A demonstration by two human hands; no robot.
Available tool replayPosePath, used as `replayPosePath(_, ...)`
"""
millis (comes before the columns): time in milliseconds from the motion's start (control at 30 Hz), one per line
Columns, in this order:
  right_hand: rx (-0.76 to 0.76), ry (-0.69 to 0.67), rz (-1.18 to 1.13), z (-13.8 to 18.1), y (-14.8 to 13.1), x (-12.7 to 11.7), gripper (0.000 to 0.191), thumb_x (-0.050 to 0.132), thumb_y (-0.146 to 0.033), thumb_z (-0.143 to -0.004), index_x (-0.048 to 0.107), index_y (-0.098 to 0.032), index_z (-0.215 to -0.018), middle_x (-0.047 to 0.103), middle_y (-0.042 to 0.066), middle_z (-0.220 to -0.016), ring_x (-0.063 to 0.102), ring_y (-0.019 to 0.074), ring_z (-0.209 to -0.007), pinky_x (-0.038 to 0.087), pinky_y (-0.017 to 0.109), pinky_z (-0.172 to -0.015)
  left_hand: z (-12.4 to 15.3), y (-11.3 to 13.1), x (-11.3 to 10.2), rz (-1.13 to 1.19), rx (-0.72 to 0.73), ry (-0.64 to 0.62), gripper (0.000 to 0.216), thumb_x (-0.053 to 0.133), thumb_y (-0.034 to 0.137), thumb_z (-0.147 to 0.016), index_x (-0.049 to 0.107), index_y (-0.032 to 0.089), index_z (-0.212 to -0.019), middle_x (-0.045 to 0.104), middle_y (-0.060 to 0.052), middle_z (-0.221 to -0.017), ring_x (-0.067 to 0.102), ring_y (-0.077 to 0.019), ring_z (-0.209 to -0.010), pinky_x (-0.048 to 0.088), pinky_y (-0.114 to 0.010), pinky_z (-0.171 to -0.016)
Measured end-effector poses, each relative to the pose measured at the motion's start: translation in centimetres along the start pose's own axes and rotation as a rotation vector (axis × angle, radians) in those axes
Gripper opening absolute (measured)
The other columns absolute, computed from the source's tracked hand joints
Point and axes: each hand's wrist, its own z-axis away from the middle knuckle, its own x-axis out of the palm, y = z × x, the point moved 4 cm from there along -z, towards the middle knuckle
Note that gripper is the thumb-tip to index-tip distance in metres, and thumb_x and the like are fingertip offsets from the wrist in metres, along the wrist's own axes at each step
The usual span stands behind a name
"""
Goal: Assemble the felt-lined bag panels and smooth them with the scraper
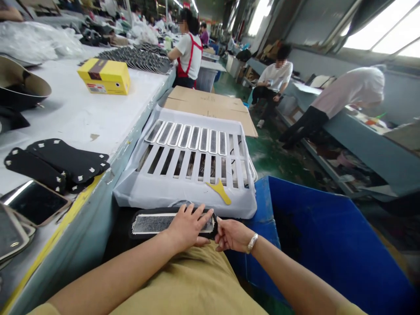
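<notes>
A long black piece with rounded ends, bearing a grey rectangular panel with a ragged whitish border, lies across my lap. My left hand rests flat over its right half, fingers spread. At its right end, the thumb and fingers of my right hand pinch the black edge. Just beyond is a white slotted frame with a row of several grey panels with white borders along its far side. A yellow Y-shaped tool lies on the frame's near edge.
To my right stands a blue bin. The white table on my left carries black cut pieces, a phone and a yellow box. Cardboard lies beyond the frame. Several people work farther off.
</notes>
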Motion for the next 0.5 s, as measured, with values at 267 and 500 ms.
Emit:
replayPosePath(267, -0.021, 0.026, 0.077, -1.0, 0.1, -0.9, 0.044, 0.057, -0.053, -0.076, 0.043, -0.015, -0.060, 0.064, 0.005, -0.055, 0.061, 0.0142, -0.043, 0.050, 0.024, -0.045, -0.4, -0.1, 0.0, 0.030, 0.004, -0.022, 0.080, 0.048, 0.067, -0.073, 0.026, 0.027, -0.139, 0.037, -0.010, -0.139, 0.040, -0.0315, -0.115, 0.029, -0.044, -0.094)
replayPosePath(500, 0.200, 0.100, 0.231, -0.7, -1.3, -0.8, 0.047, 0.055, -0.050, -0.077, 0.045, -0.013, -0.049, 0.063, 0.008, -0.054, 0.063, 0.0162, -0.046, 0.051, 0.026, -0.045, -0.8, -0.4, 0.3, 0.140, 0.000, -0.009, 0.077, 0.051, 0.064, -0.073, 0.031, 0.026, -0.137, 0.039, -0.012, -0.137, 0.041, -0.0333, -0.114, 0.029, -0.048, -0.093)
